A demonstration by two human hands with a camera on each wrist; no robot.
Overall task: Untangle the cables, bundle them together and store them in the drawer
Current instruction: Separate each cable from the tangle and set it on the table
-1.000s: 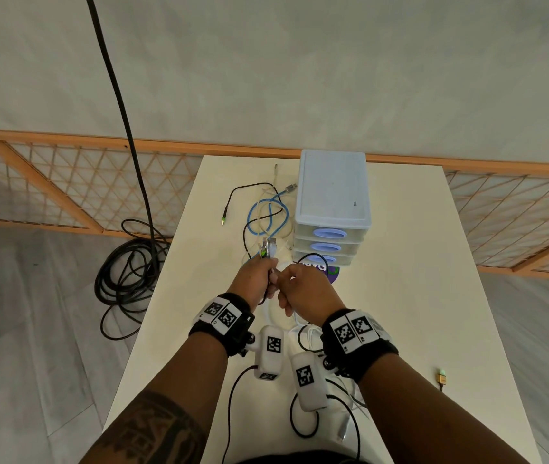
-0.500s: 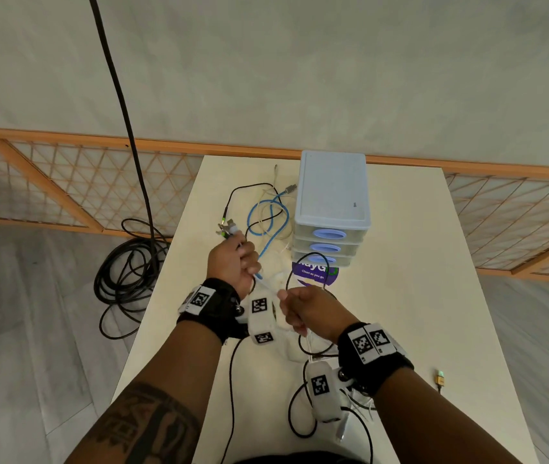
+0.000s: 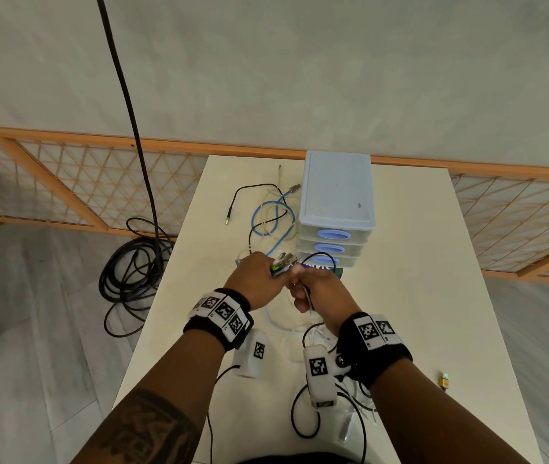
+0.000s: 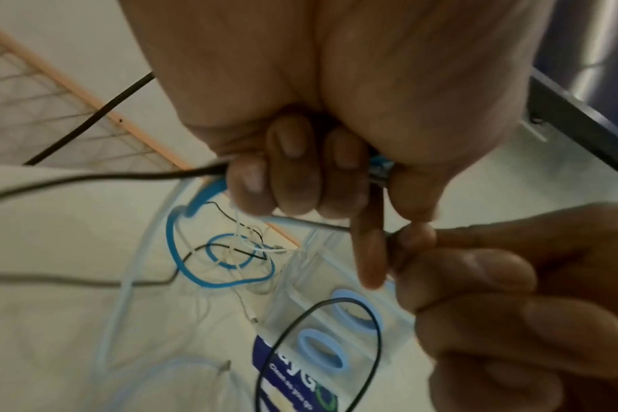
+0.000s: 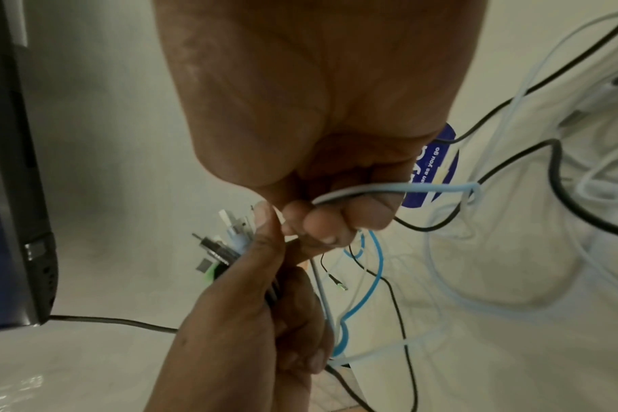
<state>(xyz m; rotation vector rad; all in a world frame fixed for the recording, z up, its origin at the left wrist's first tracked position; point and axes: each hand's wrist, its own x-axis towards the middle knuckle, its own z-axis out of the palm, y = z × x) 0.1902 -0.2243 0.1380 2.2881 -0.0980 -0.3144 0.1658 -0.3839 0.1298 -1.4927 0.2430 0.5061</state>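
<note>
Several tangled cables lie on the cream table (image 3: 417,296): a blue cable (image 3: 274,226), a thin black cable (image 3: 249,190) and pale white ones. My left hand (image 3: 259,279) grips a bunch of connector ends (image 3: 284,261) that stick out past its thumb. Touching it on the right, my right hand (image 3: 318,291) holds a pale grey-blue cable (image 5: 388,189) and a black one. In the left wrist view the left hand's fingers (image 4: 290,172) curl round the cables. The three-drawer plastic unit (image 3: 336,202) stands just behind the hands, its drawers closed.
A purple-blue card (image 3: 333,272) lies in front of the drawer unit. A small yellow-green plug (image 3: 445,380) sits near the table's right edge. A thick black cable coil (image 3: 132,269) lies on the floor at left. A wooden lattice fence (image 3: 65,185) runs behind the table.
Half a second ago my left hand was out to the left with the connector ends, apart from the right hand. It has come back right and now touches the right hand.
</note>
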